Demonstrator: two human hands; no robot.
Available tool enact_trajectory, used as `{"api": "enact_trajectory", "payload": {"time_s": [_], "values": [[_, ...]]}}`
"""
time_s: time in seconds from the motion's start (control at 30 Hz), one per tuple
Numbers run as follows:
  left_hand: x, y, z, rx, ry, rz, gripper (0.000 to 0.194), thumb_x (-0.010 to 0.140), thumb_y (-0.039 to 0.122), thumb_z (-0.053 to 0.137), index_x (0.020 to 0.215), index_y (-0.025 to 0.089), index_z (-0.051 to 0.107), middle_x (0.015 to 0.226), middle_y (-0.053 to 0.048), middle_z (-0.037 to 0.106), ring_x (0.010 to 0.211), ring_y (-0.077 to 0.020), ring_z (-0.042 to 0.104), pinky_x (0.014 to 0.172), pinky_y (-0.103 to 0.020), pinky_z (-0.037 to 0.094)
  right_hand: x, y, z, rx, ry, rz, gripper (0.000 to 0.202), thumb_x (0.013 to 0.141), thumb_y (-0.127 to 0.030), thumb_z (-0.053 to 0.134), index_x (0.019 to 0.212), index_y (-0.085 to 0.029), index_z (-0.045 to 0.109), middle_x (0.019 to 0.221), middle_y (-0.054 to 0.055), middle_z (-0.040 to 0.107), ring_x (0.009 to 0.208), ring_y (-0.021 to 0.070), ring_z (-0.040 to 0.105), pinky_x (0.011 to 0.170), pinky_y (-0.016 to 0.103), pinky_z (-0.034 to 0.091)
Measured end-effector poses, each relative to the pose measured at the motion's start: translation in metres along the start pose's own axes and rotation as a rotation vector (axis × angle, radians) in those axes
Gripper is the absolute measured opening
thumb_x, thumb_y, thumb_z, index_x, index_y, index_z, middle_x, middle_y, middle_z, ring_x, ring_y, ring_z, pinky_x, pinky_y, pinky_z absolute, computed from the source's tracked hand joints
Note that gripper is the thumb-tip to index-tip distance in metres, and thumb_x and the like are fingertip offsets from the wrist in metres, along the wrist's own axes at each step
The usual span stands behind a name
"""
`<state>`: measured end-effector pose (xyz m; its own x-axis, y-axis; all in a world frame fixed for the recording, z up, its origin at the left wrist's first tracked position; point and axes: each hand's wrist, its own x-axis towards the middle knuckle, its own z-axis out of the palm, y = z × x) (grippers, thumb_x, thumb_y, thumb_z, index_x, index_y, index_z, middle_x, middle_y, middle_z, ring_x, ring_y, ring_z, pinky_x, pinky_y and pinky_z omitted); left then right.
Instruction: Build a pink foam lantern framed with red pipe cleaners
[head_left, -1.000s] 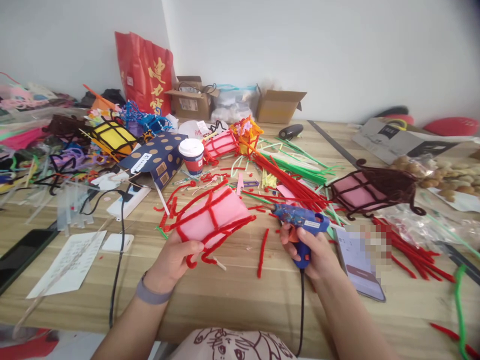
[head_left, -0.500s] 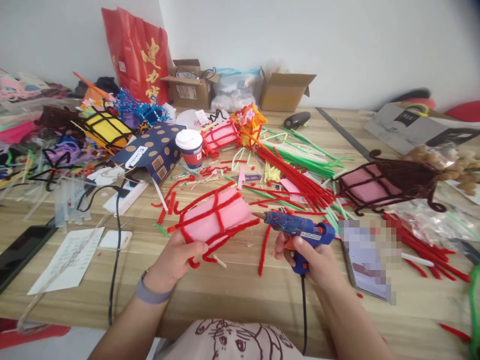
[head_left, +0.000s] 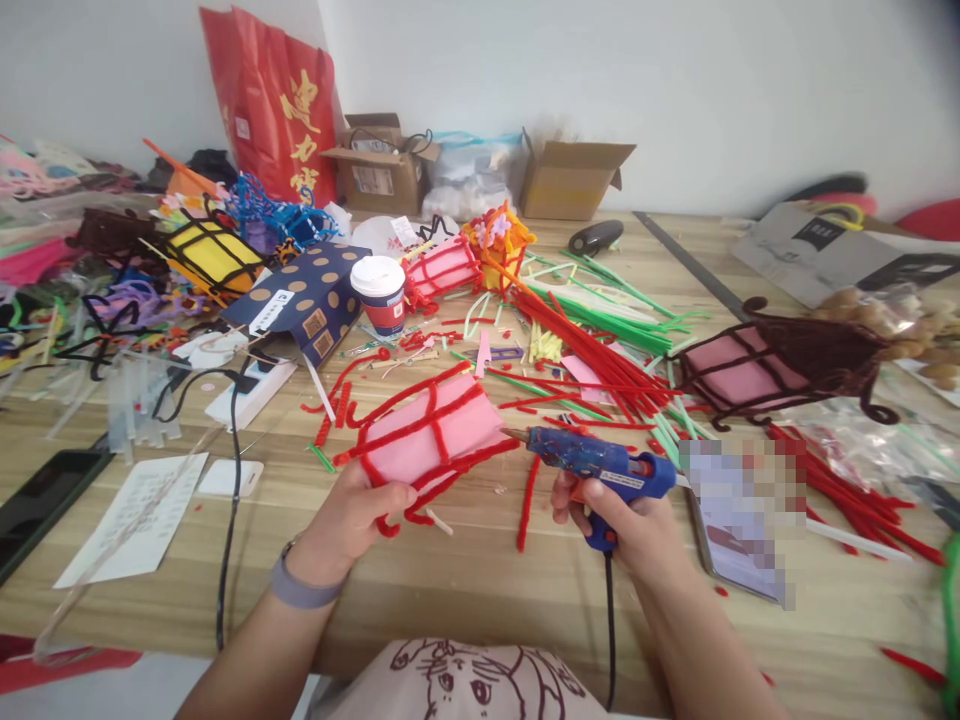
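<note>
My left hand is closed on the near left end of a small lantern, made of pink sheet inside a frame of red pipe cleaners. The lantern lies tilted in the hand, its open right end turned toward my other hand. In my right hand is a blue hot glue gun, gripped by its handle with fingers at the orange trigger. Its nozzle points left, right by the lantern's right edge; whether the two touch I cannot tell. The gun's black cord hangs down toward the table edge.
Red pipe cleaners and green ones lie in a heap beyond the lantern. A paper cup stands behind it. At right are a brown lantern and a phone; at left, a power strip with a black cord.
Hardly anything differs. The glue gun has shifted very slightly right and down, while the lantern stays where it was in my left hand.
</note>
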<state>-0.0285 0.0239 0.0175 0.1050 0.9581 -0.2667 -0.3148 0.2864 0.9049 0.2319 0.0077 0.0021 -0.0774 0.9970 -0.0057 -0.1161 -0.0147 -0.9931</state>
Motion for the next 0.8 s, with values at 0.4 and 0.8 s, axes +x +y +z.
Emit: {"api": "enact_trajectory", "payload": {"time_s": [0.4, 0.8], "values": [[0.0009, -0.0045, -0.0036, 0.08, 0.005, -0.039, 0.021, 0.048, 0.021, 0.065, 0.044, 0.019, 0.045, 0.035, 0.007, 0.045, 0.034, -0.0052, 0.034, 0.035, -0.019, 0.022, -0.0021, -0.0018, 0.0026, -0.001, 0.046, 0.019, 0.037, 0.074, -0.053, 0.075, 0.075, -0.017, 0.069, 0.061, 0.005, 0.068, 0.045, 0.0147, 0.058, 0.038, 0.025, 0.042], [-0.0004, -0.0048, -0.0039, 0.1, -0.01, -0.058, 0.024, 0.049, 0.022, 0.065, 0.039, 0.02, 0.044, 0.032, 0.005, 0.042, 0.034, -0.0065, 0.034, 0.035, -0.02, 0.025, -0.0035, 0.0051, -0.005, -0.08, 0.071, 0.029, 0.039, 0.074, -0.056, 0.074, 0.072, -0.017, 0.07, 0.056, 0.005, 0.067, 0.046, 0.0147, 0.058, 0.044, 0.027, 0.05]]}}
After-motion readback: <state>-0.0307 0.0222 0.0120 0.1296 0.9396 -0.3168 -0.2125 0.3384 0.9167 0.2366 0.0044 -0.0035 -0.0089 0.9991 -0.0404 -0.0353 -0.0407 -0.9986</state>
